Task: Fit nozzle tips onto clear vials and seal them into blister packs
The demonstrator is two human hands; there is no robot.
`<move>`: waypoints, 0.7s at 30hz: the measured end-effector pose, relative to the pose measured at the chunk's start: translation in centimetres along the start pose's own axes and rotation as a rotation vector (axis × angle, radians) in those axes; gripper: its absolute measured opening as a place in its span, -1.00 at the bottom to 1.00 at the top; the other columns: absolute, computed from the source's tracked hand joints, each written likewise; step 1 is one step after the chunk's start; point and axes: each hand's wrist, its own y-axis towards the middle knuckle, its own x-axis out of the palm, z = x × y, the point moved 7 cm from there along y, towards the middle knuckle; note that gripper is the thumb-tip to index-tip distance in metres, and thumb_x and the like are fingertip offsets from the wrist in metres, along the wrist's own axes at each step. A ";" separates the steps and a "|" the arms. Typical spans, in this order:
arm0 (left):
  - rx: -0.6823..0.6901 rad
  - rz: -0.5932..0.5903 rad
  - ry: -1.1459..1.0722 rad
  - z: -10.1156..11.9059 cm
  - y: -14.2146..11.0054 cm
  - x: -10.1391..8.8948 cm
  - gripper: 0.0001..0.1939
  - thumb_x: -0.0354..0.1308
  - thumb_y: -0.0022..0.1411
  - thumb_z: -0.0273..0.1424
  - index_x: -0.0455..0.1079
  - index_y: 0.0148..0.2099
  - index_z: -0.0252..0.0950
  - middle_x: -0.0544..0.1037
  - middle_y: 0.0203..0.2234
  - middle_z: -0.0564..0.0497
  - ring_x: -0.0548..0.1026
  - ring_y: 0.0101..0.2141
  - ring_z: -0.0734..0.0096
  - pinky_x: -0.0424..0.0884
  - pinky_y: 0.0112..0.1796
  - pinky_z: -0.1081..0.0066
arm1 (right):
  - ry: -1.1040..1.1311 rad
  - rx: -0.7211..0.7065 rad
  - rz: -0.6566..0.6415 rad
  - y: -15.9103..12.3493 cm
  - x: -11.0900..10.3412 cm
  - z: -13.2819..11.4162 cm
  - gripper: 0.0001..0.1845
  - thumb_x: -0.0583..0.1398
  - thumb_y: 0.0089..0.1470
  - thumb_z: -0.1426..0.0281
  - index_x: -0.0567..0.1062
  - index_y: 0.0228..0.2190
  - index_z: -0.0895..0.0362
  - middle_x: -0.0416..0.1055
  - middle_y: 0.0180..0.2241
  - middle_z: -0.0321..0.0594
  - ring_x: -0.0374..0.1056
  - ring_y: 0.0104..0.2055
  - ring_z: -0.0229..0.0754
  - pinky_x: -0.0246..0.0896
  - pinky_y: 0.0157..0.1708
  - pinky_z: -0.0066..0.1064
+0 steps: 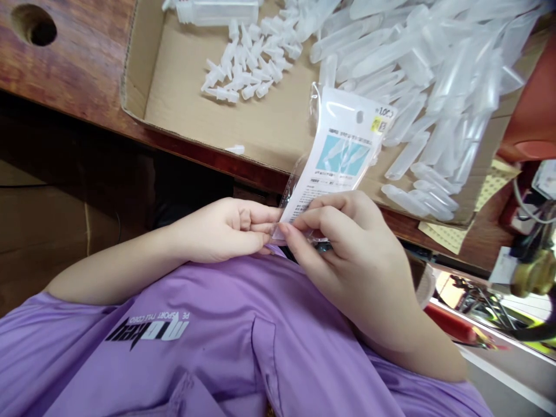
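Observation:
A clear plastic packet with a printed card (334, 139) inside is held in front of my body, its far end over the cardboard tray. My right hand (347, 249) pinches the packet's near end between thumb and fingers. From the other side, my left hand (234, 229) grips the near left corner, fingers behind and thumb in front. The card shows a blue picture panel, small print and a hang hole. What lies behind the card in the packet is mostly hidden.
A cardboard tray (182, 110) rests on the wooden table (78, 69). In it are several small white nozzle tips (243, 63) and a heap of translucent plastic tubes (417, 75). One loose tip (235, 149) lies near the tray's front edge. Red-handled pliers (456, 327) are at the right.

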 end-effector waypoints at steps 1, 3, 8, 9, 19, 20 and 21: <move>0.001 -0.003 -0.001 0.0 0.0 0.0 -0.74 0.35 0.10 -0.45 0.60 -0.11 -0.26 0.68 -0.27 -0.07 0.64 -0.21 0.25 0.51 0.00 0.20 | -0.002 0.004 -0.002 0.0 0.0 0.0 -0.86 0.23 0.12 0.43 0.45 -0.45 0.21 0.34 -0.42 -0.15 0.29 -0.38 -0.22 0.26 -0.44 -0.40; 0.000 -0.008 0.000 -0.1 0.0 -0.1 -0.75 0.33 0.13 -0.44 0.60 -0.10 -0.26 0.68 -0.27 -0.06 0.64 -0.19 0.26 0.50 0.00 0.21 | -0.003 0.008 0.001 0.0 0.0 -0.1 -0.87 0.23 0.13 0.42 0.44 -0.44 0.20 0.34 -0.42 -0.16 0.29 -0.39 -0.23 0.26 -0.44 -0.40; -0.003 -0.026 0.006 -0.2 -0.1 -0.1 -0.77 0.25 0.19 -0.49 0.60 -0.10 -0.22 0.68 -0.26 -0.03 0.63 -0.20 0.33 0.50 -0.02 0.31 | -0.018 0.006 0.009 0.1 0.0 -0.2 -0.87 0.22 0.15 0.40 0.43 -0.42 0.17 0.36 -0.40 -0.16 0.29 -0.39 -0.24 0.28 -0.44 -0.40; -0.003 -0.025 0.002 -0.2 -0.1 0.0 -0.77 0.26 0.17 -0.50 0.60 -0.11 -0.23 0.68 -0.27 -0.04 0.64 -0.21 0.32 0.50 -0.02 0.29 | -0.022 0.006 0.007 0.1 0.0 -0.3 -0.88 0.22 0.14 0.40 0.43 -0.42 0.17 0.36 -0.40 -0.16 0.29 -0.39 -0.24 0.28 -0.44 -0.40; 0.028 0.000 -0.057 -0.1 -0.3 -0.1 -0.75 0.33 0.14 -0.41 0.60 -0.09 -0.25 0.67 -0.21 -0.08 0.62 -0.15 0.26 0.47 0.01 0.27 | -0.082 0.025 0.019 0.0 0.1 -0.4 -0.84 0.22 0.14 0.39 0.39 -0.46 0.14 0.36 -0.39 -0.15 0.33 -0.37 -0.20 0.29 -0.43 -0.38; 0.031 0.005 -0.048 -0.1 -0.3 -0.1 -0.76 0.33 0.14 -0.42 0.60 -0.10 -0.25 0.67 -0.22 -0.07 0.61 -0.14 0.26 0.46 0.02 0.26 | -0.087 0.024 0.021 0.0 0.2 -0.4 -0.83 0.22 0.14 0.39 0.39 -0.47 0.14 0.36 -0.40 -0.15 0.32 -0.38 -0.20 0.29 -0.44 -0.38; 0.035 0.013 -0.037 -0.1 -0.3 -0.1 -0.76 0.34 0.13 -0.43 0.60 -0.10 -0.24 0.67 -0.23 -0.06 0.61 -0.12 0.26 0.45 0.04 0.26 | -0.092 0.024 0.023 0.1 0.2 -0.5 -0.83 0.22 0.14 0.39 0.39 -0.47 0.15 0.36 -0.40 -0.15 0.32 -0.38 -0.21 0.29 -0.44 -0.39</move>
